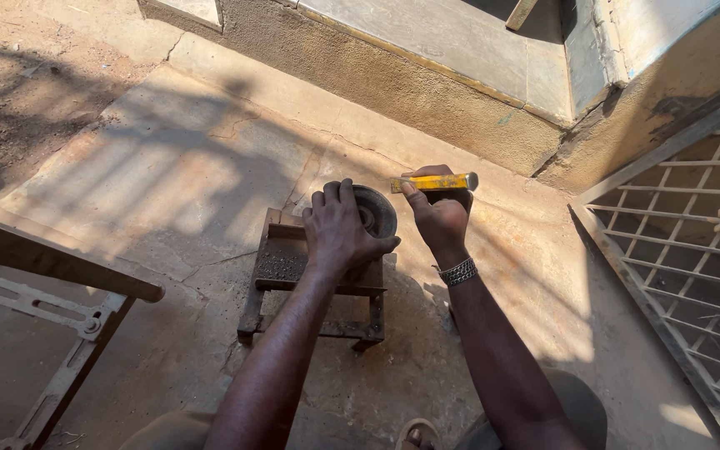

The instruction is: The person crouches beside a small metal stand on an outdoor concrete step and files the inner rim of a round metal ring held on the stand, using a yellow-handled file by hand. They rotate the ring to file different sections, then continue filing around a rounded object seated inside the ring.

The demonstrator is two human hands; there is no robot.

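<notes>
My left hand [341,233] grips a round dark metal disc [375,209] and holds it on edge on a small rusty metal stand [281,265]. My right hand [439,212] is closed around a yellow-handled tool [433,182], held level just right of the disc's top. A metal bracelet [458,271] circles my right wrist. The tool's far end is hidden behind my fingers.
The stand sits on a cracked concrete floor [168,183]. A plastered step [393,83] runs along the back. A white metal grille [693,250] leans at the right. A wooden and metal frame [52,292] lies at the left. My sandal [417,433] shows below.
</notes>
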